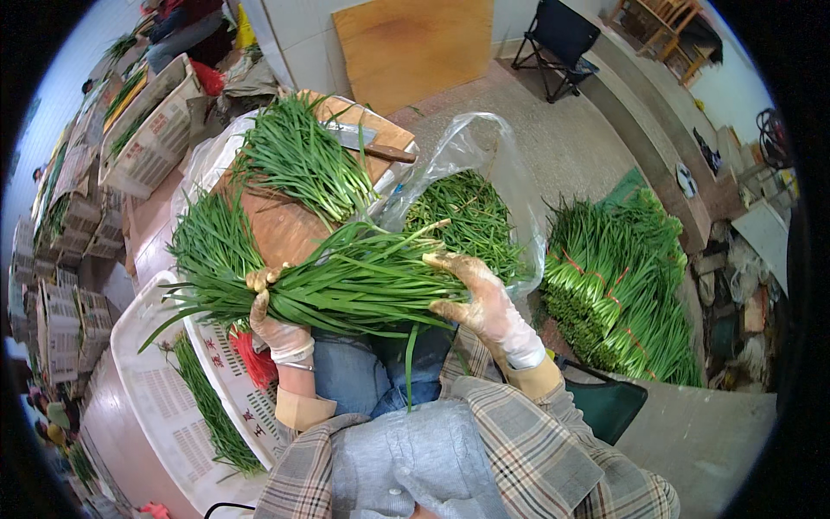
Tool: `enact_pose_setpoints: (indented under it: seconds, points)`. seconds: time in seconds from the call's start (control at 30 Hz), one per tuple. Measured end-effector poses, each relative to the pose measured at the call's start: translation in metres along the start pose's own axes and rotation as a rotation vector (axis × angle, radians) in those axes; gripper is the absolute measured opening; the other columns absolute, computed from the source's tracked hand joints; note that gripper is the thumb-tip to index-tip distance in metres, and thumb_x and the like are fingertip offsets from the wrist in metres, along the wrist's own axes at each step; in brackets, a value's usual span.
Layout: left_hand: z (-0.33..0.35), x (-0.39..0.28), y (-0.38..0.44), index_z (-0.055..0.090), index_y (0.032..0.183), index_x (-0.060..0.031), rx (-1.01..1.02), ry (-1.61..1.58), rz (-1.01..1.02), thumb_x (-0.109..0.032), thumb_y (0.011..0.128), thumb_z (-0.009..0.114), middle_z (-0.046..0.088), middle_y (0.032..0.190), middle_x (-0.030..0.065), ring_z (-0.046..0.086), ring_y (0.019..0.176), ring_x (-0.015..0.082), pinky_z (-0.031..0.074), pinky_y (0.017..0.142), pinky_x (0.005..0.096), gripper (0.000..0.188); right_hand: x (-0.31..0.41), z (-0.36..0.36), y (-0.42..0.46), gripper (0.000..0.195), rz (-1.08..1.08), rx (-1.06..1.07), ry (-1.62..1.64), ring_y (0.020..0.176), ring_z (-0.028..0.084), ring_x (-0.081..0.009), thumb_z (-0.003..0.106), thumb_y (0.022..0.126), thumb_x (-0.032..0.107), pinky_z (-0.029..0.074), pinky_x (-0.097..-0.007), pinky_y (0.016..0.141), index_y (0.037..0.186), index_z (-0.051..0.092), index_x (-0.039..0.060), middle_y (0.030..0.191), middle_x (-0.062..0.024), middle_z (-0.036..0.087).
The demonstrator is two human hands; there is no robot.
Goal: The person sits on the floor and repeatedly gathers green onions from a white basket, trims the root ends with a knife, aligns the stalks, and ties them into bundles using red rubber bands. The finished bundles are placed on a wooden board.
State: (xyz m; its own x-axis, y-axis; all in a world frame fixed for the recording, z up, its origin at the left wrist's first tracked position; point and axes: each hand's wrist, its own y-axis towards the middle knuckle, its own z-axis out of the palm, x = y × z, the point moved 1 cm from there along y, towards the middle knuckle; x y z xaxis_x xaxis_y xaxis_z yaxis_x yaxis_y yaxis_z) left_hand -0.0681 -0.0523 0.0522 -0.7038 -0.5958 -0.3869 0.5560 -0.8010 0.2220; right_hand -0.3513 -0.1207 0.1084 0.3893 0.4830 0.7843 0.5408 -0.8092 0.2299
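Note:
A loose bunch of garlic chives (363, 279) lies sideways above my lap. My left hand (277, 324), in a soiled thin glove, is closed around its leafy part. At the stem end, my right hand (486, 301), also gloved, cups the bunch between spread thumb and fingers. Just beyond is a wooden board (285, 224) bearing a pile of chives (305, 156) and a knife (389, 153) with a wooden handle. Another chive pile (211, 227) rests at the board's left edge. Red ties (251, 363) hang below my left hand.
A clear plastic bag (476, 133) holds chive trimmings (460, 211). Tied chive bundles (609, 285) are heaped on the right. At left stands a white plastic crate (146, 344) with chives (211, 409) inside. Farther off are a folding chair (563, 39), steps (635, 110) and stacked crates (78, 227).

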Motion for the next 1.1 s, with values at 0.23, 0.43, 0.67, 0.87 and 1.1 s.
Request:
enact_pose_setpoints:
  seconds: [0.23,0.43,0.67,0.87,1.1]
  points:
    - [0.016,0.002,-0.020,0.044,0.093,-0.0138,-0.024,-0.006,0.047,-0.013,0.081,0.063,0.047,0.083,-0.0027,0.048,0.088,0.0147,0.031,0.100,0.0380,0.022,-0.050,0.034,0.002,0.021,0.119,-0.217,0.484,0.094,0.060,-0.0212,0.067,0.081,0.012,0.046,-0.0321,0.086,0.101,0.068,0.0053,0.098,-0.0095,0.066]
    - [0.021,-0.005,-0.014,0.039,0.079,-0.0165,0.144,-0.109,0.007,-0.014,0.082,0.063,0.039,0.067,-0.0068,0.042,0.075,0.0112,0.031,0.098,0.0350,0.024,-0.108,0.019,-0.006,0.021,0.510,-0.399,0.919,0.080,0.062,-0.0128,0.058,0.090,0.019,0.050,-0.0260,0.076,0.103,0.060,0.0023,0.093,-0.0087,0.066]
    - [0.017,0.000,-0.010,0.038,0.072,-0.0163,0.254,-0.034,-0.077,-0.010,0.076,0.063,0.040,0.063,-0.0061,0.044,0.078,0.0134,0.030,0.100,0.0375,0.027,-0.164,0.001,0.007,0.049,0.574,-0.021,-0.007,0.100,0.059,-0.0278,0.063,0.083,0.042,0.045,-0.0356,0.088,0.113,0.061,0.0035,0.107,-0.0159,0.064]
    - [0.024,0.001,-0.028,0.042,0.081,-0.0137,0.060,0.241,-0.136,-0.011,0.072,0.065,0.044,0.087,0.0014,0.046,0.103,0.0218,0.032,0.100,0.0432,0.025,-0.097,0.051,0.006,0.053,0.551,0.092,0.334,0.091,0.061,-0.0325,0.062,0.080,0.051,0.046,-0.0347,0.081,0.099,0.066,0.0020,0.096,-0.0194,0.064]
    - [0.006,-0.007,-0.050,0.048,0.108,-0.0093,-0.209,0.241,-0.012,-0.008,0.082,0.057,0.055,0.094,0.0024,0.049,0.102,0.0222,0.033,0.102,0.0427,0.027,-0.101,0.074,0.028,0.042,0.609,0.061,0.514,0.081,0.062,-0.0244,0.065,0.082,0.039,0.046,-0.0320,0.074,0.099,0.066,0.0013,0.089,-0.0147,0.066]
